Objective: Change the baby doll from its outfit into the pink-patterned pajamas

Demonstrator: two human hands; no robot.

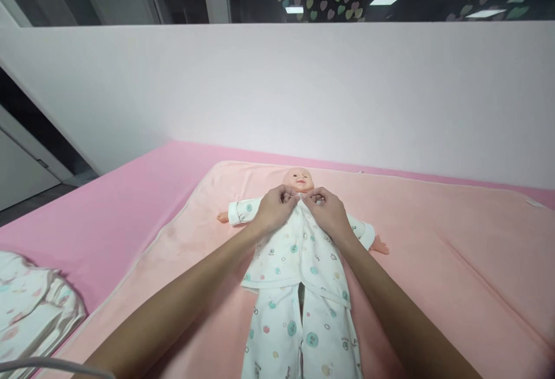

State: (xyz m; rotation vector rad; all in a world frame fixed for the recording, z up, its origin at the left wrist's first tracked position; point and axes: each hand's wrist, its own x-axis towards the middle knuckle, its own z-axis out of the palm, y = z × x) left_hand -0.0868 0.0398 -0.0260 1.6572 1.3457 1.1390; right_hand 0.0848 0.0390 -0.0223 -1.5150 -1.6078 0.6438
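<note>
A baby doll [299, 179] lies on its back, arms spread to both sides. It wears a white printed top [295, 251] and matching printed trousers [277, 332]. At the doll's neck, my left hand [278, 204] pinches the collar edge of the top with bent fingers. Opposite it, my right hand [326, 208] grips the other side of the collar, and the fingertips of both nearly meet at the middle. The top's two front halves lie together down the chest. My hands cover the doll's shoulders, and any fastener between the fingertips is too small to make out.
Under the doll spreads a peach blanket [433, 286] on a pink padded surface [143, 205]. Folded printed cloth [34, 304] lies at the left edge, with a grey cable [56, 363] in front. A white wall [303, 89] rises behind, below dark windows.
</note>
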